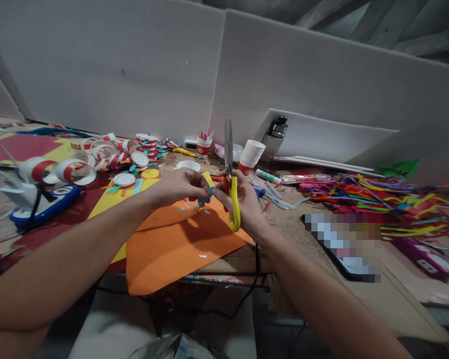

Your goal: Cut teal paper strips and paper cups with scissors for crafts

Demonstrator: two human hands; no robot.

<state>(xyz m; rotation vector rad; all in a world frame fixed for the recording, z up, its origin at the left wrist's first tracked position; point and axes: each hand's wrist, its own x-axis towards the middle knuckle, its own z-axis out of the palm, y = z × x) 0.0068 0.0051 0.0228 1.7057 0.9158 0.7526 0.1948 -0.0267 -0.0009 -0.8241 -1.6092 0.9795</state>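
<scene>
My right hand [245, 199] is closed around a pair of scissors [229, 154] with yellow handles, blades pointing up and together. Its thumb and finger also reach the small blue paper piece [203, 201] at my left fingertips. My left hand [185, 187] is closed in a pinch on that blue piece. A yellow strip [208, 178] stands up right behind the fingertips; whether it is joined to the blue piece I cannot tell. Below both hands lies an orange paper sheet [183, 249] with small paper scraps on it.
Cut red-and-white cup rings [75, 169] lie at left, near a blue power strip [45, 207]. Behind my hands stand stacked paper cups [252, 154] and a bottle [275, 139]. To the right are a phone [342, 247], colourful pipe cleaners [377, 194] and a purple object [428, 257].
</scene>
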